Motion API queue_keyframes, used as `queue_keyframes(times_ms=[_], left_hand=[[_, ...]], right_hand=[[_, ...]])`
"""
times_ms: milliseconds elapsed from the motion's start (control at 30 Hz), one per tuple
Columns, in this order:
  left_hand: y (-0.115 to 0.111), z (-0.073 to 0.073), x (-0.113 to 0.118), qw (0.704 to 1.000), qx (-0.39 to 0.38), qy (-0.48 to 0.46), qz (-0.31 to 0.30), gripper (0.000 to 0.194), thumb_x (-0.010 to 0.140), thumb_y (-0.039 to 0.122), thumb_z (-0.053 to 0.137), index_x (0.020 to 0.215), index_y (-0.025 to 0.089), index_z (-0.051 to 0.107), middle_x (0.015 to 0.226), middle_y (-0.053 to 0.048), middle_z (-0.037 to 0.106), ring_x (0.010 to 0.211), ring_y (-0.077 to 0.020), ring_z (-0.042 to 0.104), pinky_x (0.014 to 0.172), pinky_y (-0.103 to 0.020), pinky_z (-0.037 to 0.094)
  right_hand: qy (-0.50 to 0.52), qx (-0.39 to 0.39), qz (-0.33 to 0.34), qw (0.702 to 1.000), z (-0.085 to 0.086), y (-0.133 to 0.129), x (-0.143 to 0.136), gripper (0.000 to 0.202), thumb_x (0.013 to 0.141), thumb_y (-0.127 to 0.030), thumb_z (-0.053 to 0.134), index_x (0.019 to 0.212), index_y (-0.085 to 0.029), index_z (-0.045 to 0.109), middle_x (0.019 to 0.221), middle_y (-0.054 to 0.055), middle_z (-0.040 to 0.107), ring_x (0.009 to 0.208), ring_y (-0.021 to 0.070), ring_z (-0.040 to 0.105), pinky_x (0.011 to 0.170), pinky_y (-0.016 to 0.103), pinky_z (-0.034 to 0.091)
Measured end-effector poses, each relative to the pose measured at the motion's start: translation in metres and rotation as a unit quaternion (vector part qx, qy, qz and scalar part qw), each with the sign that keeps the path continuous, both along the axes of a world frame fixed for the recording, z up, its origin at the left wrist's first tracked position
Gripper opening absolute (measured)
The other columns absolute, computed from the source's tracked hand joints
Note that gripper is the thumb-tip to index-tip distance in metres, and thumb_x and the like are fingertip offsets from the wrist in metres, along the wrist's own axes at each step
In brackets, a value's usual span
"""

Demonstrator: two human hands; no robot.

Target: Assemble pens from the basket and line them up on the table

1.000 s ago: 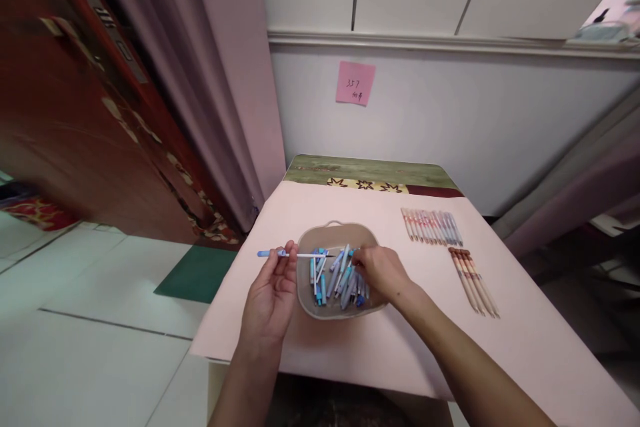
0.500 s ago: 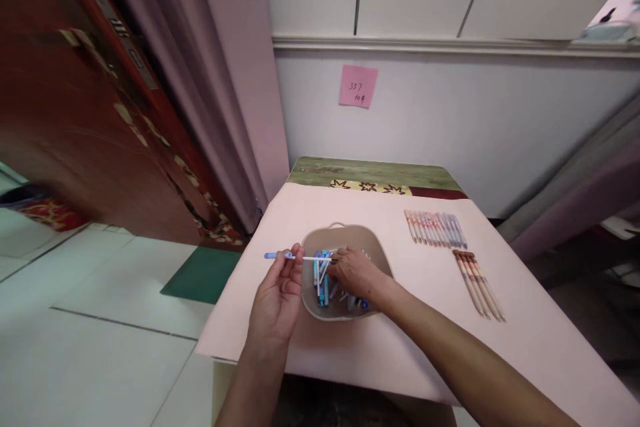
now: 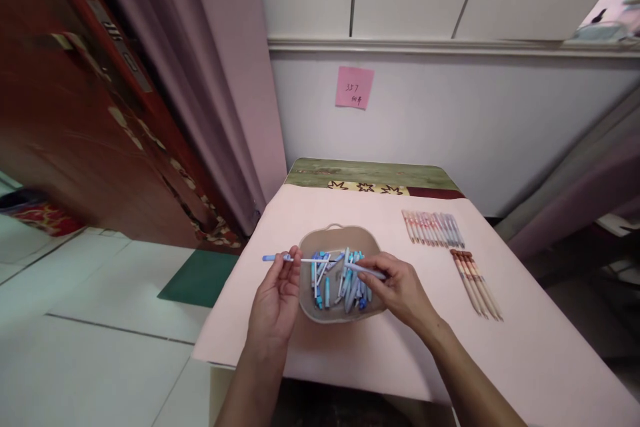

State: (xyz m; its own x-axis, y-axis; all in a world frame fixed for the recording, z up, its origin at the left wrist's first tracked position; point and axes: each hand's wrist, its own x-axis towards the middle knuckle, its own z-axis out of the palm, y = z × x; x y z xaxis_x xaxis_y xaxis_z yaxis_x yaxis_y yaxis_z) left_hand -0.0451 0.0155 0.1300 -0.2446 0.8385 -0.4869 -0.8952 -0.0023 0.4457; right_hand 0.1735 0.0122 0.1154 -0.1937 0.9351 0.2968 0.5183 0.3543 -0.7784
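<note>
My left hand pinches a slim pen piece, a blue top section with a thin white refill sticking out to the right. Between the thumb and fingers of my right hand is a pale blue pen barrel, its end facing the refill's tip across a small gap. Below both lies a beige bin with loose blue and white pen parts inside. My right hand covers part of the bin's right rim.
Finished-looking pens lie in a row at the table's right. Nearer to me are several brown-topped pens. A pink note is stuck on the wall behind the pink-covered table. A wooden door stands at left.
My right hand has come up out of the bin and moved right, now with a pale blue barrel in it. My left hand keeps its hold nearly in place.
</note>
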Motion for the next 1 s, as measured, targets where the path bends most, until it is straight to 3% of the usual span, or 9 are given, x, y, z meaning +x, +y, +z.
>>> queue_keyframes(times_ms=[133,1000], left_hand=[[-0.002,0.002,0.004,1.0,0.006,0.013,0.004,0.021,0.093,0.007,0.043,0.088,0.006,0.063,0.086,-0.013,0.072,0.084,-0.0166,0.072,0.074,-0.022,0.061],[-0.007,0.002,0.023,0.999,0.001,0.033,-0.006,0.018,0.09,0.002,0.046,0.087,0.005,0.063,0.085,-0.014,0.073,0.081,-0.017,0.072,0.072,-0.023,0.061]], right_hand=[[0.04,0.006,-0.019,0.999,-0.001,-0.006,0.0,0.019,0.083,-0.028,0.062,0.097,-0.022,0.073,0.088,0.005,0.07,0.081,0.0178,0.065,0.071,0.027,0.051],[0.013,0.006,-0.037,0.999,-0.001,-0.011,0.001,0.017,0.081,-0.025,0.063,0.095,-0.026,0.073,0.084,0.003,0.068,0.074,0.0164,0.064,0.066,0.025,0.049]])
